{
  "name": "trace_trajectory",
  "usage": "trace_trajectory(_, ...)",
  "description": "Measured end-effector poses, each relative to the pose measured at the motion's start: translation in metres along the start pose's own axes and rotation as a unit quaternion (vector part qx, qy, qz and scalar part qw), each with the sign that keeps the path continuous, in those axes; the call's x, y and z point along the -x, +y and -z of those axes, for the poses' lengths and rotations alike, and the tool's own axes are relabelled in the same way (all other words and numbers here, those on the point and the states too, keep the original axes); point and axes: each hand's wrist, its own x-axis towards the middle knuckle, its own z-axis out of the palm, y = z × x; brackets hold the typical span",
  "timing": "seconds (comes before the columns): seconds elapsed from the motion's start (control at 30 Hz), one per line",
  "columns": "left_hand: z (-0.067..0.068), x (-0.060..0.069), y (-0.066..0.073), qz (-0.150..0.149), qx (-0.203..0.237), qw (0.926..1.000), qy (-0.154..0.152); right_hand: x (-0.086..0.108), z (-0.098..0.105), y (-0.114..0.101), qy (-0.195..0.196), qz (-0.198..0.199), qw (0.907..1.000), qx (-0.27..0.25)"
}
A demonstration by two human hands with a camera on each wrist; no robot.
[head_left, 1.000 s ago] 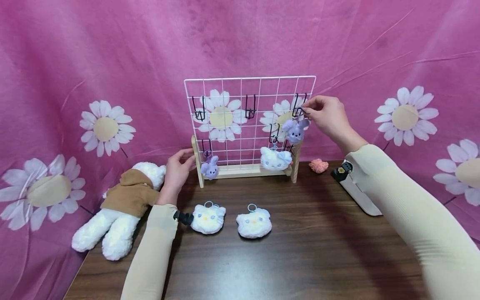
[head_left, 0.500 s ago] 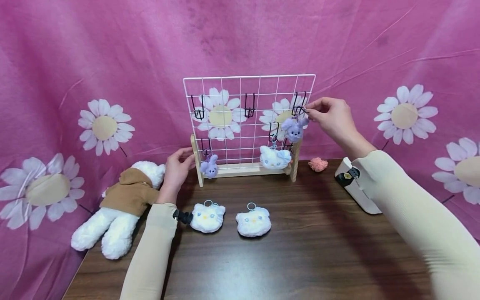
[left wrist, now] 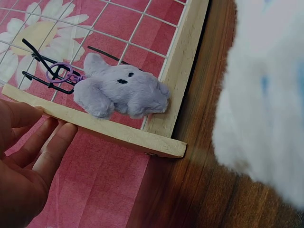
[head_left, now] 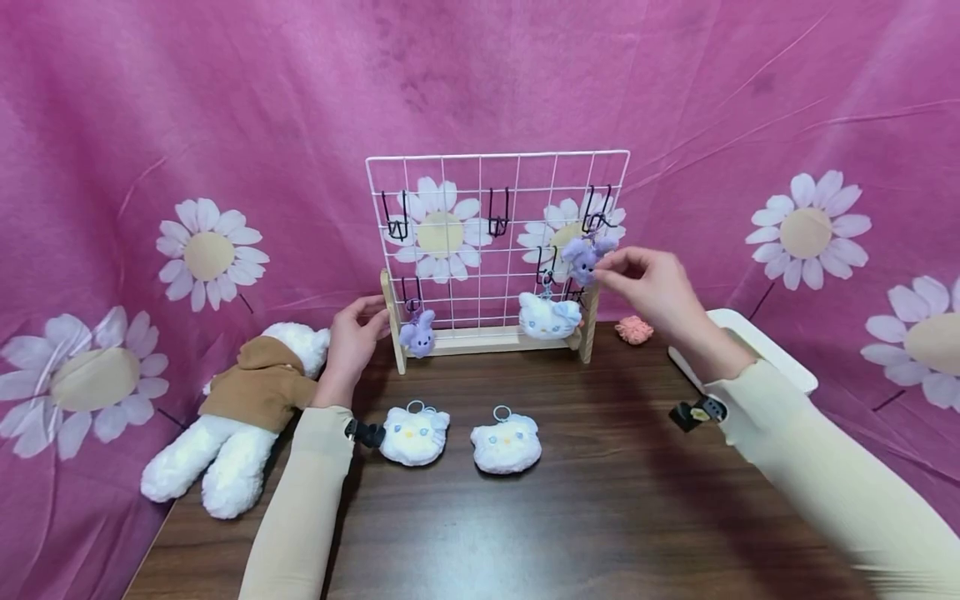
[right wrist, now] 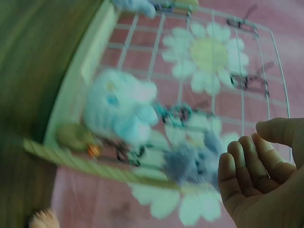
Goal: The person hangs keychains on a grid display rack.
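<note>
My left hand (head_left: 356, 342) has its fingertips against the outer side of the wooden post (left wrist: 118, 130) of a white wire grid rack (head_left: 480, 156). Just inside that post, a purple bunny plush keychain (left wrist: 121, 85) hangs by its ring from a black hook (left wrist: 47, 71). On the right, my right hand (head_left: 656, 287) is beside a second purple plush keychain (head_left: 581, 260), hanging below the upper right hook (head_left: 596, 218). Its fingers are loosely bent; whether they touch the plush is unclear. A white cat plush keychain (head_left: 550, 317) hangs lower, its bow blue.
Two more white cat keychains, left (head_left: 414, 437) and right (head_left: 506, 446), lie on the wooden table (head_left: 600, 517). Bare hooks include the upper left (head_left: 397, 225) and upper middle (head_left: 498, 223). A white teddy in brown (head_left: 258, 400), a coral fluffy piece (head_left: 634, 330) and a white tray (head_left: 780, 358) flank the rack.
My right hand has come away from the upper right hook and moved down beside the purple plush, which now hangs without being held at its ring. The left hand stays at the post.
</note>
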Motion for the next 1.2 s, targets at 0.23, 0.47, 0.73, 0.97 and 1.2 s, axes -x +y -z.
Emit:
trace_trajectory(0.23,-0.001,0.0,0.0,-0.002,-0.004,1.0,0.001,0.024,-0.038,0.005,-0.077,0.004,0.9969,0.013)
trace_trajectory(0.47,-0.002,0.001,0.0,0.0,-0.002,1.0,0.001,0.041,-0.075,0.019,-0.133,0.004,0.9911,0.007)
trace_trajectory(0.73,-0.002,0.002,-0.001,0.003,-0.002,1.0,0.001,0.053,-0.113,0.024,-0.174,-0.006,0.9845,-0.021)
trace_trajectory(0.97,-0.001,0.001,0.0,-0.001,-0.004,1.0,0.0,0.059,-0.15,0.028,-0.205,-0.037,0.9754,-0.071)
trace_trajectory(1.2,0.001,-0.001,0.0,-0.001,-0.007,1.0,0.001,0.059,-0.171,0.032,-0.264,-0.063,0.9612,-0.048)
